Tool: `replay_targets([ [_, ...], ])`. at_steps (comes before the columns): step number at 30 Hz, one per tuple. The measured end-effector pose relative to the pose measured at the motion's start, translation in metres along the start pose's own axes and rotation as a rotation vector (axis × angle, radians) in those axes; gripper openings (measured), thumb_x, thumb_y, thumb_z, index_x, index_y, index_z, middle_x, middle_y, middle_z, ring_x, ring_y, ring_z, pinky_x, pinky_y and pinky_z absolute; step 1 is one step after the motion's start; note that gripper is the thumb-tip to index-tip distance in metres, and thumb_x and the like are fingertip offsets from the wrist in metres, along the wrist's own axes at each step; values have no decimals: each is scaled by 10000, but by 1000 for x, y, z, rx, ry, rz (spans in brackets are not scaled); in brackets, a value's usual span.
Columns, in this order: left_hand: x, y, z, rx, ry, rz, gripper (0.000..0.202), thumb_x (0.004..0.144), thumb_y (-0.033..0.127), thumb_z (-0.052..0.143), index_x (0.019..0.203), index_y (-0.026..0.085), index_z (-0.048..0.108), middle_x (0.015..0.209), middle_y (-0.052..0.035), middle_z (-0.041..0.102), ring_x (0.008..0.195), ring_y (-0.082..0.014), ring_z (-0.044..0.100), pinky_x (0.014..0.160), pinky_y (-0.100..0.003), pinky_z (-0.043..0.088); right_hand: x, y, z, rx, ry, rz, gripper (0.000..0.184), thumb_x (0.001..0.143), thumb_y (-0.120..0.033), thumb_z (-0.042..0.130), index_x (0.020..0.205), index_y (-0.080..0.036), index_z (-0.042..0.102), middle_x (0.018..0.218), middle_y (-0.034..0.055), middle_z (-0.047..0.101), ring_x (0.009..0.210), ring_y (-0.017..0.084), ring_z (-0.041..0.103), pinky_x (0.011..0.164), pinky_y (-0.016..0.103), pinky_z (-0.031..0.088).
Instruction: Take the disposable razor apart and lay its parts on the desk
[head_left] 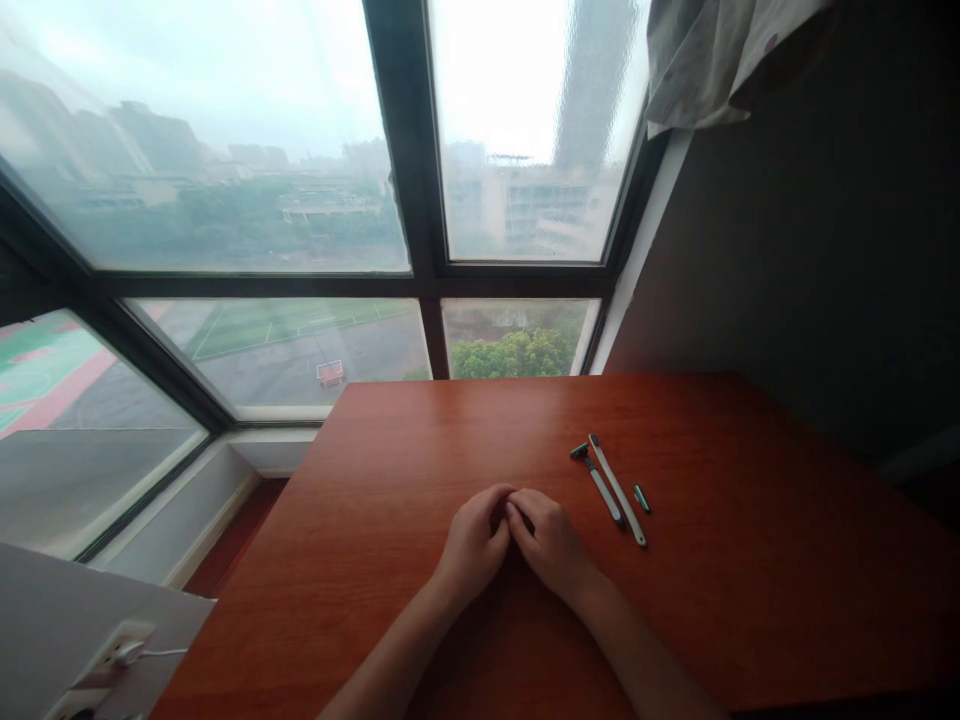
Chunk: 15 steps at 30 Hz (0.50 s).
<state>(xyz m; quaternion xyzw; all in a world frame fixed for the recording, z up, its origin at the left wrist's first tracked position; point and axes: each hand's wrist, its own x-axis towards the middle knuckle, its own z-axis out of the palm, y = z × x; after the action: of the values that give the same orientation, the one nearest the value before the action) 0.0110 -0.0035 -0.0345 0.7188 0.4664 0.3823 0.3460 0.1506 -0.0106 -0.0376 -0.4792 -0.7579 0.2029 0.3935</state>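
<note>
My left hand (478,535) and my right hand (550,540) rest together on the wooden table, their curled fingers meeting at the front. Both look closed, and nothing shows in them. To the right of my right hand lies a razor (603,492) with a grey handle and dark head, the head pointing away from me. Close along its right side is a toothbrush (618,491) with a pale handle and dark bristle end at the far tip. A small green and dark piece (642,499), its kind unclear, lies farther right. Neither hand touches these things.
The reddish-brown table (360,540) reaches to a window with dark frames (427,285). A dark wall (787,260) stands at the right, with hanging cloth (705,70) above. Low at the left, a white plug (129,653) sits in a wall socket.
</note>
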Motion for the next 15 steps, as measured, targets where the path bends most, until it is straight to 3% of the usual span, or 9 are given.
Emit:
replay_targets([
  [15,-1,-1,-1,33,-20,18,326,764,74,504,1048,177,626,1053,-92,678,959,-224,622,865,-334,480,-1,-1,-1,-11,-15,0,193,897,-138,427,823,-184,599,836,65,646,797,195,592,725,295,451],
])
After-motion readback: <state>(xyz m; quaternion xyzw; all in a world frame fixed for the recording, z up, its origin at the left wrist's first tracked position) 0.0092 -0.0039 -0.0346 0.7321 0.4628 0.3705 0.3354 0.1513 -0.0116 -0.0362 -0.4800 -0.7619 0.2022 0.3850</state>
